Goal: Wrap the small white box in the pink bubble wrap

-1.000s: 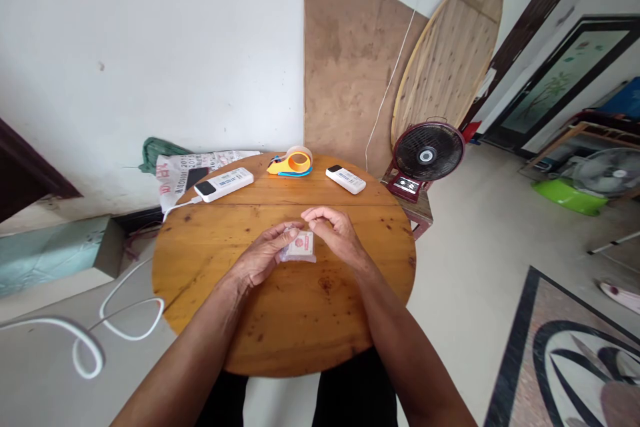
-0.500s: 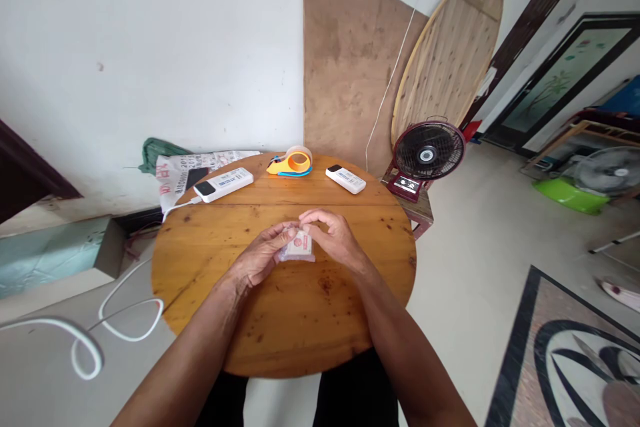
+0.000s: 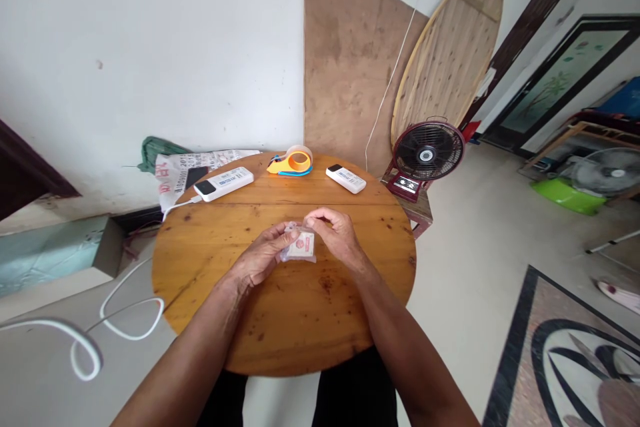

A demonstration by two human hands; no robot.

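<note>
A small white box with red print, wrapped in clear plastic, is held just over the middle of the round wooden table. My left hand grips its left side, thumb on top. At the far edge of the wrapping, my right hand is closed in a pinch of thumb and forefinger on the clear plastic wrap. The fingers of my left hand under the box are partly hidden.
Along the table's far side are a white power bank with a cable, an orange tape dispenser and a second white power bank. A dark red fan stands on a stool at the right.
My right hand has moved slightly right, its thumb and forefinger now pinched together at the wrapping's far edge. More of the box's top shows. My left hand keeps its grip.
</note>
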